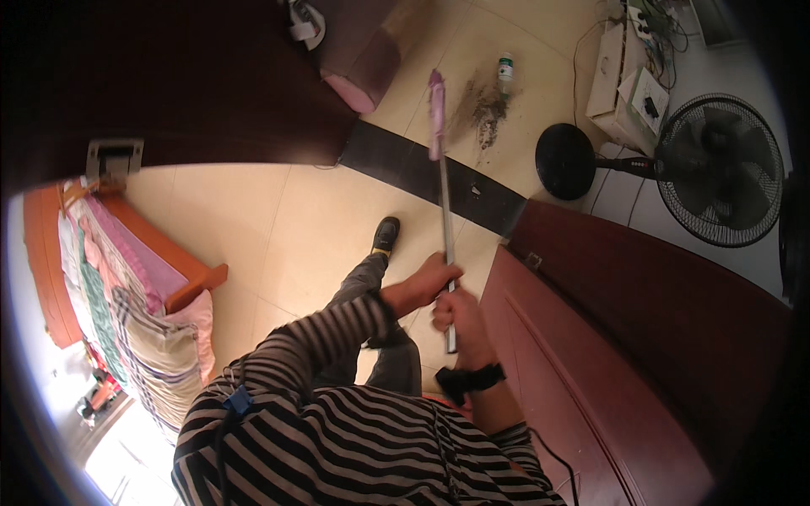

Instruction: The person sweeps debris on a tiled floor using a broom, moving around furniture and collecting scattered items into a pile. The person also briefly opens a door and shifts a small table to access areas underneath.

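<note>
Both of my hands grip the metal pole of a broom or mop (446,218) with a pinkish-purple head (437,114). My left hand (433,278) holds the pole higher up, and my right hand (457,313) closes around it near its lower end. The head reaches past a dark floor strip onto beige tiles. Just right of it, dark dirt (488,120) is scattered over the tiles. A bottle with a green and white label (505,67) is at the top edge of the dirt. Whether the head touches the floor I cannot tell.
A standing fan (721,169) with a round black base (565,161) is on the right, by a small white cabinet (609,73) with cables. A dark red door (569,354) borders the right side. A purplish sofa (364,69) is above; a wooden bed with bedding (158,341) is at left.
</note>
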Demonstrator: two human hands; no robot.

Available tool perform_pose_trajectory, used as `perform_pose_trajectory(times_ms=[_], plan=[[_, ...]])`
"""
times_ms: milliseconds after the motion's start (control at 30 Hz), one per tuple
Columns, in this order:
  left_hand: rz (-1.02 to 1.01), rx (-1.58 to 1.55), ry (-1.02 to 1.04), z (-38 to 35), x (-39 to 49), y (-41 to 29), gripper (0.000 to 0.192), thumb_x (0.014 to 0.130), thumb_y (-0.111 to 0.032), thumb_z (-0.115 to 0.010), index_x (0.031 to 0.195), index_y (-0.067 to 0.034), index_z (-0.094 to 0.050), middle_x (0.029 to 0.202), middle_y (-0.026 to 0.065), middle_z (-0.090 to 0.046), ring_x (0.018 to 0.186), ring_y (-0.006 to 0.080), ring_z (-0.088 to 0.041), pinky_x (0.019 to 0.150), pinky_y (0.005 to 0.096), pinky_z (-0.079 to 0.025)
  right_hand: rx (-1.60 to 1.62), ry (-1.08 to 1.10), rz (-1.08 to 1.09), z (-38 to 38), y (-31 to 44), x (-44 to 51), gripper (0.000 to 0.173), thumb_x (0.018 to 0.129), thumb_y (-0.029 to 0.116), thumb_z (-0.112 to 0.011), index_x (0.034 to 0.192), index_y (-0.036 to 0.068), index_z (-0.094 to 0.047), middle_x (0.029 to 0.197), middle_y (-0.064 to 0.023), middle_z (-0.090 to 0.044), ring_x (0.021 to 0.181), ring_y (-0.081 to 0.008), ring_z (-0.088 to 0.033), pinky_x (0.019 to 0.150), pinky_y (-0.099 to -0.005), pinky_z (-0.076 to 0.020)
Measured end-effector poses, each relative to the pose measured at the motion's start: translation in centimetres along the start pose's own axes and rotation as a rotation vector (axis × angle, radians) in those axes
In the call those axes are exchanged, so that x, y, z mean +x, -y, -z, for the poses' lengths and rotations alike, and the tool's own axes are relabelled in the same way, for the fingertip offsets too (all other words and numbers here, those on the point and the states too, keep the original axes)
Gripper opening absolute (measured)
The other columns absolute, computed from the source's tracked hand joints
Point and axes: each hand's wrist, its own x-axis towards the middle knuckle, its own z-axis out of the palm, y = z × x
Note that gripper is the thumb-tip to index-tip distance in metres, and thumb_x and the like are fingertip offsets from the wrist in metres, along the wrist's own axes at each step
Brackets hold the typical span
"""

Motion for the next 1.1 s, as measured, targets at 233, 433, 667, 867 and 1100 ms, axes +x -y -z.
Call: perform_pose_trajectory(times_ms=[233,433,667,867,1100], plan=[[0.292,0.243,-0.183,6.0,-3.8,-3.1,0.015,0.066,-0.007,-0.054,0.071,0.007,-0.052,0.058,0.0085,-0.052,0.047,0.0144,-0.049,0.04,0.0273,-0.038,0.304,0.305,-0.355,-3.7,-1.9,2.4,0.024,0.084,0.01,-0.04,0.061,0.014,-0.032,0.05,0.0069,-0.029,0.037,-0.0033,-0.028,0.035,-0.0178,-0.0226],[0.448,-0.251,-0.091,6.8,6.1,-5.4,0.033,0.083,-0.018,-0.04,0.052,-0.012,-0.03,0.046,-0.0022,-0.025,0.035,0.0109,-0.027,0.033,0.0269,-0.022,0.522,0.312,-0.157,-3.0,4.2,9.9,0.019,0.084,0.007,-0.04,0.066,0.01,-0.038,0.057,0.006,-0.039,0.044,-0.0019,-0.037,0.037,-0.0142,-0.0293],[0.308,-0.126,-0.181,2.2,11.1,-7.5,0.016,0.073,-0.005,-0.048,0.057,-0.002,-0.047,0.05,0.0032,-0.042,0.041,0.0127,-0.04,0.035,0.0268,-0.029,0.479,0.301,-0.341,-0.5,10.2,11.7,0.014,0.083,0.008,-0.041,0.069,0.011,-0.039,0.055,0.0055,-0.038,0.042,-0.0024,-0.037,0.037,-0.0153,-0.0292],[0.183,0.213,-0.071,2.2,7.4,-10.7,0.019,0.068,-0.016,-0.052,0.057,0.0,-0.052,0.05,0.0045,-0.047,0.041,0.0129,-0.042,0.038,0.0272,-0.032,0.316,0.141,-0.132,-5.2,8.9,6.9,0.015,0.083,0.008,-0.041,0.07,0.014,-0.036,0.054,0.0066,-0.034,0.04,-0.0024,-0.031,0.036,-0.0178,-0.0255],[0.324,0.222,-0.168,3.2,4.0,-10.0,0.017,0.073,-0.012,-0.049,0.064,0.002,-0.051,0.06,0.0094,-0.051,0.05,0.0162,-0.048,0.044,0.027,-0.038,0.632,0.315,-0.325,-5.1,7.1,5.4,0.019,0.085,0.008,-0.039,0.068,0.013,-0.034,0.053,0.0064,-0.031,0.04,-0.0036,-0.028,0.037,-0.0185,-0.025]])
